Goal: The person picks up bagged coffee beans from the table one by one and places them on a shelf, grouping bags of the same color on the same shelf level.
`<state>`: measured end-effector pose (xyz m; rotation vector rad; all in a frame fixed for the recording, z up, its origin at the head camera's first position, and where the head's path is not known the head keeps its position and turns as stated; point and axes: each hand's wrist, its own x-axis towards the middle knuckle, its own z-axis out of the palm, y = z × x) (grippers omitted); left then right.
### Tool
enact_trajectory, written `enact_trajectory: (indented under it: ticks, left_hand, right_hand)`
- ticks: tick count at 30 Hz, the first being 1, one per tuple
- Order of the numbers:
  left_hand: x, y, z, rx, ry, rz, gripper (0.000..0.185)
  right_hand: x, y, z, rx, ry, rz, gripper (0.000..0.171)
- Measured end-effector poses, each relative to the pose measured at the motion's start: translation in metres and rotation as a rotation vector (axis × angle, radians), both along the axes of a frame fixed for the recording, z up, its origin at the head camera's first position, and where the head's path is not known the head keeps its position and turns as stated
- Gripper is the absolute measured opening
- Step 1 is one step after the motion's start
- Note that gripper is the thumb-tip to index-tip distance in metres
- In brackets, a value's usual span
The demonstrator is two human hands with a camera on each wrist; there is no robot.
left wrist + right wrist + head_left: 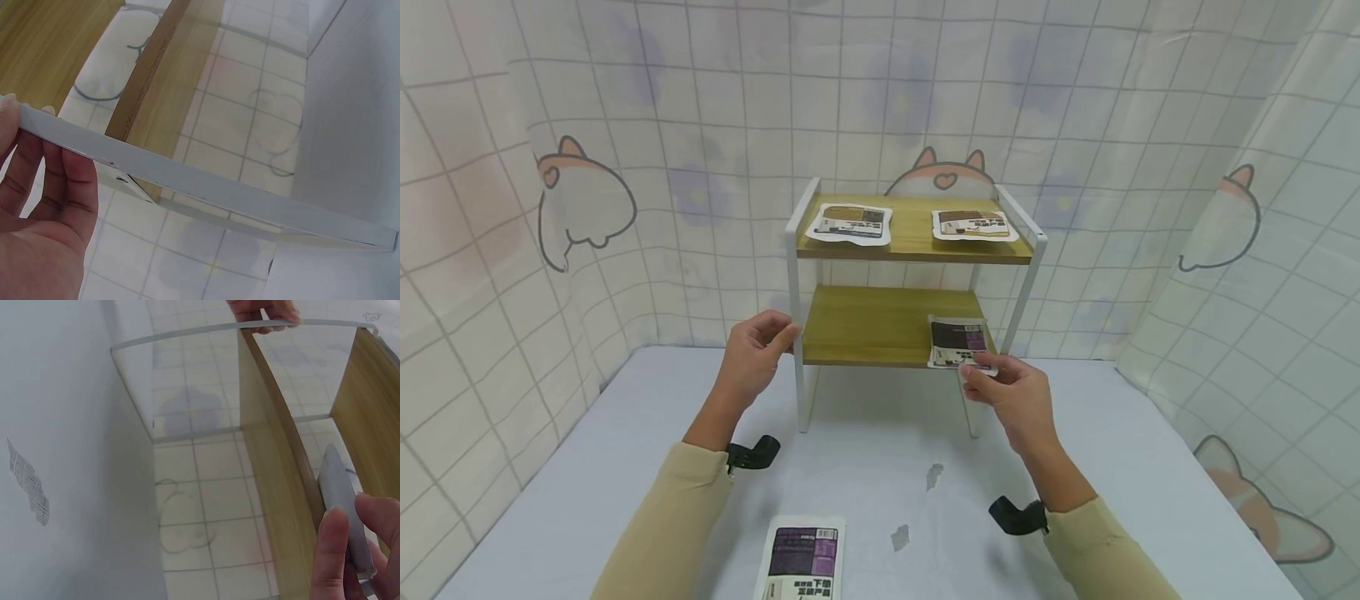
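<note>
A two-tier shelf rack [872,325] with wooden boards and a white frame stands on the table. My left hand [756,354] holds its left front post [187,178], thumb on one side and fingers on the other. With thumb and fingers, my right hand [1017,398] pinches the front right corner of a purple and white packet [955,337]. That packet lies over the right end of the lower board, and in the right wrist view the packet [342,500] shows edge-on beside the board. Fingers hide its near corner.
On the upper board lie two brown and white packets, a left one [850,223] and a right one [974,225]. Another purple packet [802,558] lies on the white table [865,467] near its front. Two grey patches mark the tabletop. A checked curtain [737,125] surrounds the table.
</note>
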<state>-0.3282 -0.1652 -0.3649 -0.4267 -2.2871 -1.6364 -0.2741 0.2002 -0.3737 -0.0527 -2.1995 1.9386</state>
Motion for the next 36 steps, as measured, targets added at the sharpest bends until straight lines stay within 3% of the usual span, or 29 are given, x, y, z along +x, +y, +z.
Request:
enact_trajectory:
  ticks: [22, 36]
  left_hand:
    - [0.0014, 0.0008, 0.0018, -0.001, 0.011, 0.001, 0.034]
    - [-0.0012, -0.0002, -0.0008, 0.011, 0.006, -0.001, 0.032]
  right_hand:
    - [-0.0069, -0.0054, -0.0025, -0.079, 0.039, -0.043, 0.039]
    - [-0.0095, -0.0089, -0.0033, -0.061, 0.045, -0.054, 0.037]
